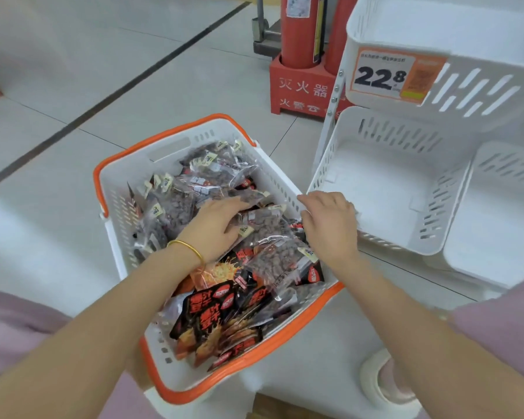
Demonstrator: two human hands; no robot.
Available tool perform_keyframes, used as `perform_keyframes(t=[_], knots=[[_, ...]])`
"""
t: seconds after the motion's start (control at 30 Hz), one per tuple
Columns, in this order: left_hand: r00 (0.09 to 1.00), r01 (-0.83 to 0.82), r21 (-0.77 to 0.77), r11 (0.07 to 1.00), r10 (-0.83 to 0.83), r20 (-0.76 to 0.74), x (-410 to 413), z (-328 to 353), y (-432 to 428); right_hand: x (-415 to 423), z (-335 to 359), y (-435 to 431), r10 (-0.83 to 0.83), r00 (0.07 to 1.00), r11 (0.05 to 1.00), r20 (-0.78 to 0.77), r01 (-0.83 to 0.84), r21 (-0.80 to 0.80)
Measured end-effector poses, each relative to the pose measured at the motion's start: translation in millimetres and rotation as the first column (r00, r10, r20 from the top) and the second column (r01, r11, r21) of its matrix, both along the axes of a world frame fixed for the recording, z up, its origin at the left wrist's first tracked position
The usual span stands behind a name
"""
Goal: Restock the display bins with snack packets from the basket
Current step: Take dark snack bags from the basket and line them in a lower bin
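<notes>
**Both hands in basket, display bins bare**

Setting: grey tiled floor (73, 71). A white slotted plastic basket with orange rim and handles (127, 176) sits near centre, tilted toward the right.

Basket contents: clear packets of dark brown snack pieces with small pale labels (179, 204) fill the far half. Black-and-orange printed foil packets (212, 316) are piled in the near half. The two sorts overlap in the middle.

Left hand (215, 225): lies palm down on the clear packets at the basket's centre, fingers stretched and spread, touching the top packet, not closed round it. A thin gold bangle (188, 247) circles the wrist.

Right hand (330, 225): at the basket's right wall, fingers bent downward over the packets there. Fingertips are hidden, so I cannot tell whether it holds a packet.

Right of the basket: a lower white slotted plastic display bin (375, 192), just beside the right hand, with no packets in it. Above and farther back, an upper white slotted bin (478, 92) carries an orange-bordered price tag reading 22.8 (390, 77).

Far centre: red fire extinguishers in a red floor stand (300, 86).
</notes>
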State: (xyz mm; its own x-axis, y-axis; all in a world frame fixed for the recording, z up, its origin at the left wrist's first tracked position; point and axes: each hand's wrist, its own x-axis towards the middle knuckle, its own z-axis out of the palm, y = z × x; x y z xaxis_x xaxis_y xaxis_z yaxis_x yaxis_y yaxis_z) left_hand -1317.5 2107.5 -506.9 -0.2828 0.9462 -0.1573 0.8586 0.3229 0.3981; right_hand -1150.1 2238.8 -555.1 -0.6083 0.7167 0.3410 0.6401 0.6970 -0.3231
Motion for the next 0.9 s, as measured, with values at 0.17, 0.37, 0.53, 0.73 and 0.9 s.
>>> perform_keyframes(t=[0.17,0.37,0.53,0.73,0.9], knots=[[0.999,0.045,0.013,0.999,-0.045,-0.022,2,-6,3,8,22,-41,-0.068,0.933,0.973,0.353,0.141,-0.185],[0.987,0.126,-0.131,0.983,-0.138,-0.086,16,-18,43,17,31,-38,-0.146,0.985,0.668,0.088,0.164,-0.726],[0.951,0.149,-0.303,0.941,-0.220,-0.217,15,-29,62,36,37,-20,-0.313,0.940,0.461,-0.133,0.028,-0.887],[0.900,0.168,-0.415,0.894,-0.311,-0.306,13,-29,76,54,47,-7,-0.365,0.891,0.401,-0.271,-0.112,-0.909],[0.927,0.133,-0.380,0.915,-0.250,-0.278,10,-33,83,63,50,-3,-0.461,0.812,0.331,-0.358,-0.217,-0.918]])
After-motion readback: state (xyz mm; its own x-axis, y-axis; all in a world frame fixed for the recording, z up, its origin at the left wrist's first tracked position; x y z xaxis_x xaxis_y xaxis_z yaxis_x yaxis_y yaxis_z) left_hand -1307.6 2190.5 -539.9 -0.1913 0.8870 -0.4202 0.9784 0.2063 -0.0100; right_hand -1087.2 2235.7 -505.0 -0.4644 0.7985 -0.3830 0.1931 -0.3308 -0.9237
